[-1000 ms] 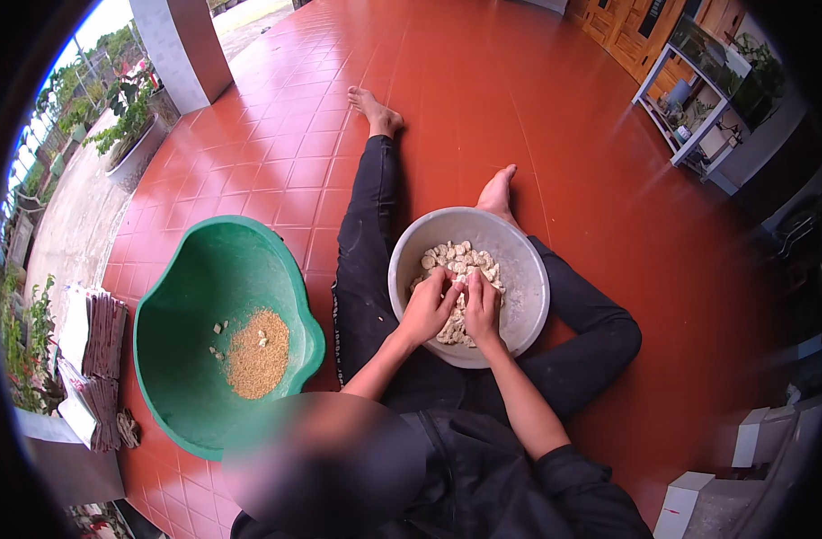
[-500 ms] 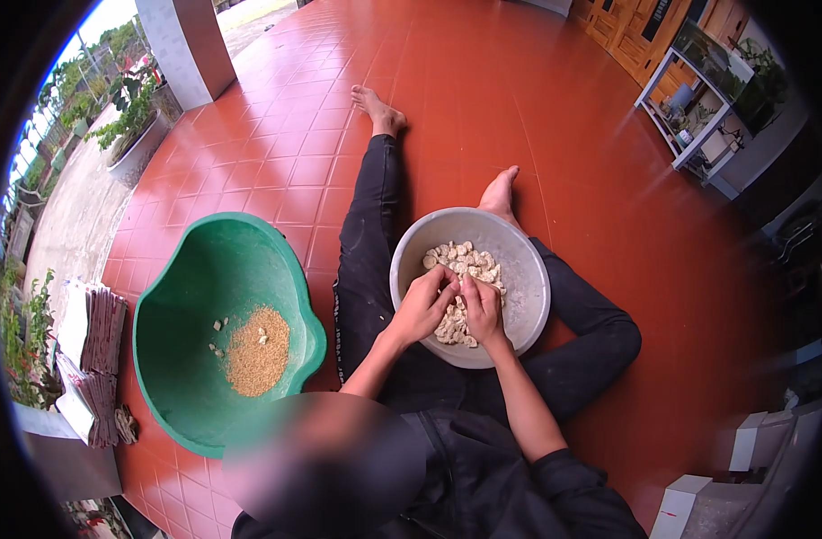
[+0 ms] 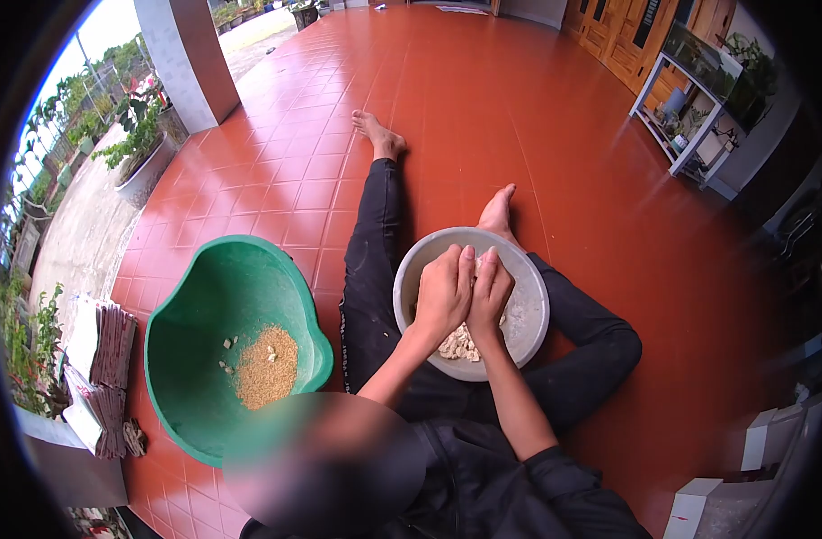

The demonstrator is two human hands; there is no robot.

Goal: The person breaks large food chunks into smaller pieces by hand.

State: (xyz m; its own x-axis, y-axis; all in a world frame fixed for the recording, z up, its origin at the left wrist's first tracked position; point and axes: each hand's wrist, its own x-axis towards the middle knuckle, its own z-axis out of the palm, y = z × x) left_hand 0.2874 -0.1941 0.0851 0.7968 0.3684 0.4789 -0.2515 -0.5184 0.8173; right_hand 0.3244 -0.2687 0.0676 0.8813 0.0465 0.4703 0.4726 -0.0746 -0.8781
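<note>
My left hand (image 3: 443, 292) and my right hand (image 3: 490, 292) are pressed side by side above a grey round basin (image 3: 526, 334) between my legs. Both have their fingers curled in and thumbs uppermost; whatever they hold is hidden. Below them, pale, lumpy dried pieces (image 3: 460, 345) lie in the basin, partly covered by my wrists. To the left stands a large green tub (image 3: 191, 314) with a curved rim. In it is a pile of tan, coarse grains (image 3: 267, 370), with a few pale chunks on and beside it.
Folded sacks or papers (image 3: 101, 359) are stacked left of the tub. A potted plant (image 3: 146, 166) and a pillar (image 3: 188, 67) stand at the upper left. At the upper right is a white shelf stand (image 3: 685, 117). My legs stretch over the red tiled floor (image 3: 447, 81).
My hands have risen and turned from a fingertip pinch over the pieces to a pressed-together, thumbs-up pose. The camera view has tilted up slightly, so everything sits lower.
</note>
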